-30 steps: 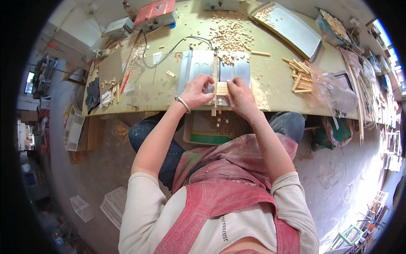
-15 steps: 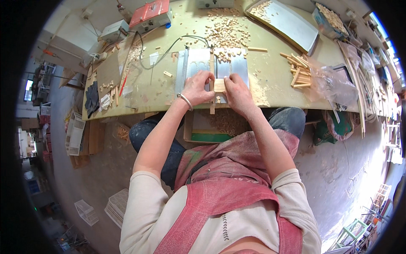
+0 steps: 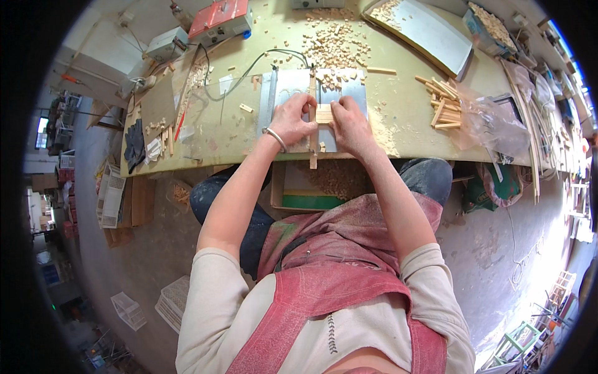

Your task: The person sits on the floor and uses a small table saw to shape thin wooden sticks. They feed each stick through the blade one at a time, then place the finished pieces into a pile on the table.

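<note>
A short row of pale wooden sticks [image 3: 324, 115] lies side by side over a flat metal plate [image 3: 354, 87] at the table's near edge. My left hand [image 3: 294, 119], with a bangle at its wrist, is closed in a pinch at the left ends of the sticks. From the other side my right hand [image 3: 352, 124] grips their right ends, fingers curled. An upright-running wooden strip [image 3: 313, 159] lies along the plate beside my left fingertips and juts past the table edge. My fingers hide part of the sticks and strip.
Small cut wood blocks [image 3: 336, 47] are heaped beyond the plate. Longer sticks [image 3: 443, 106] lie at right by a clear plastic bag [image 3: 492, 128]. A black cable [image 3: 249, 70] curves across the green table [image 3: 249, 137]. A dark glove [image 3: 134, 146] lies at left.
Both hands have slid a little farther from me along the plate, with the row of sticks between them. The long strip and the heaped blocks look much the same.
</note>
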Tool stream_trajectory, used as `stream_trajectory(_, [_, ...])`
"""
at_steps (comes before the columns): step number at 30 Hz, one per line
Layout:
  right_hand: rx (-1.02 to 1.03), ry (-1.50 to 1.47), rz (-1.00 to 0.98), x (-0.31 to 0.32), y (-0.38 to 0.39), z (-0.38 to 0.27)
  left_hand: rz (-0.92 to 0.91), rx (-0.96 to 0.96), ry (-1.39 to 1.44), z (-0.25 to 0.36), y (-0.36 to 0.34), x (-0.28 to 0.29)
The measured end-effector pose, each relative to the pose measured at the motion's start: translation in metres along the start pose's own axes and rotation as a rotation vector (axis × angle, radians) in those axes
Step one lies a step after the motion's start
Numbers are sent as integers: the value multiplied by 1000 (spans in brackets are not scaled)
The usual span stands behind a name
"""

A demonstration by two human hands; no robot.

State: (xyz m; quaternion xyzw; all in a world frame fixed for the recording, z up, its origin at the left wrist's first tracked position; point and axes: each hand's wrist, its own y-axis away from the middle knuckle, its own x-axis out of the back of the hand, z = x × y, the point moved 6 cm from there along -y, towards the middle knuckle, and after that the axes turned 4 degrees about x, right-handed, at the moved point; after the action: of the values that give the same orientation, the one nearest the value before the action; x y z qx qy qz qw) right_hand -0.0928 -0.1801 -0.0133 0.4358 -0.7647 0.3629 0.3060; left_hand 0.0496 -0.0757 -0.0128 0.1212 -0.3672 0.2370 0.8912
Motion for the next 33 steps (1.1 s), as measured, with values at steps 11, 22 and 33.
stream_trajectory(11, [-40, 18, -8, -2, -16, 11, 6, 24, -2, -6, -20, 1])
stream_trajectory(22, [-23, 47, 35, -5, -33, 24, 25, 1, -68, -6, -37, 5])
stream_trajectory(33, [-10, 46, -50, 7, 8, 4, -255, -33, -43, 13, 31, 9])
